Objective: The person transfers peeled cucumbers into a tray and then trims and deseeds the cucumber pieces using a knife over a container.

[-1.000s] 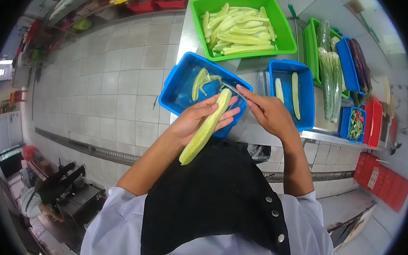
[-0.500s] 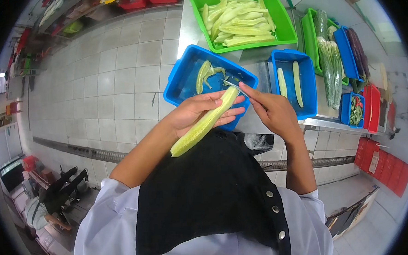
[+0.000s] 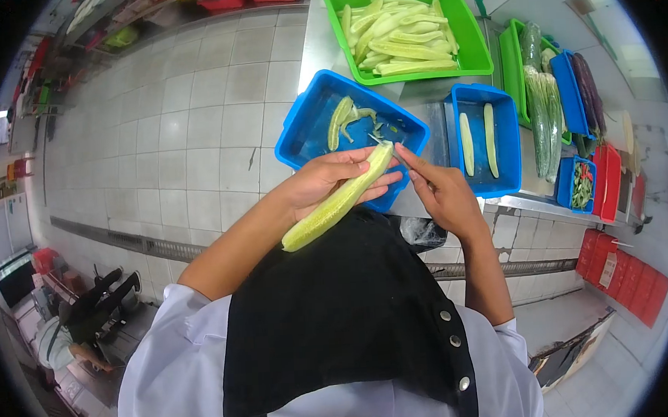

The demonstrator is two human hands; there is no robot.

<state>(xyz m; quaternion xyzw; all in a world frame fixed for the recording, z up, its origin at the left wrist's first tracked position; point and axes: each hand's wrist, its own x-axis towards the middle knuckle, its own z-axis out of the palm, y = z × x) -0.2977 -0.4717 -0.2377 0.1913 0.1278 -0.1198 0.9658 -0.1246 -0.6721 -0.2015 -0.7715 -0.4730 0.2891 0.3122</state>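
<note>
My left hand (image 3: 340,179) is closed around a long pale-green cucumber (image 3: 334,207), held aslant with its far end up and away from me. My right hand (image 3: 443,191) grips a small knife (image 3: 398,154), its forefinger stretched along it. The thin blade rests at the cucumber's far end, partly hidden behind it. Just beyond, a blue tub (image 3: 300,138) holds cucumber scraps (image 3: 339,124) and a little liquid. In a second blue tub (image 3: 507,175), right of my right hand, lie two long pale cucumber pieces (image 3: 491,141).
A green tub (image 3: 484,53) heaped with cut cucumbers stands at the back. To the right are wrapped green vegetables (image 3: 545,126), dark eggplants (image 3: 588,93), a small blue bin of chillies (image 3: 580,184) and red crates (image 3: 623,275). Another person (image 3: 65,347) is at lower left.
The knife has turned at the cucumber's far end, so less of its blade shows. My right hand has shifted slightly towards me. The whole view has moved a little.
</note>
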